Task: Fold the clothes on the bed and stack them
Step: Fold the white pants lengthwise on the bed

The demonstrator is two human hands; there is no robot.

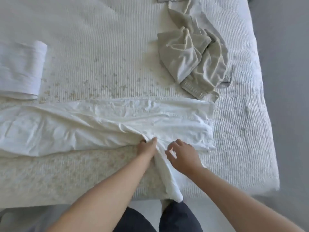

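A white garment (107, 121) lies spread flat across the near part of the bed (100, 56), stretching from the left edge of the view to right of centre, with one strip of its cloth trailing down over the bed's near edge between the two forearms. The left hand (148, 146) grips a bunched fold at the garment's near edge, its fingers (154, 139) and thumb curled round the cloth. The right hand (182, 153) hovers just beside it over the trailing strip, fingers loosely bent and apart, holding nothing.

A crumpled beige garment (187, 56) sits in a heap toward the far right of the bed, its waistband end just touching the white garment's far right corner. A folded white cloth (20, 69) rests at the left edge, well apart from the heap. Grey floor (287, 64) shows beyond the bed's right side.
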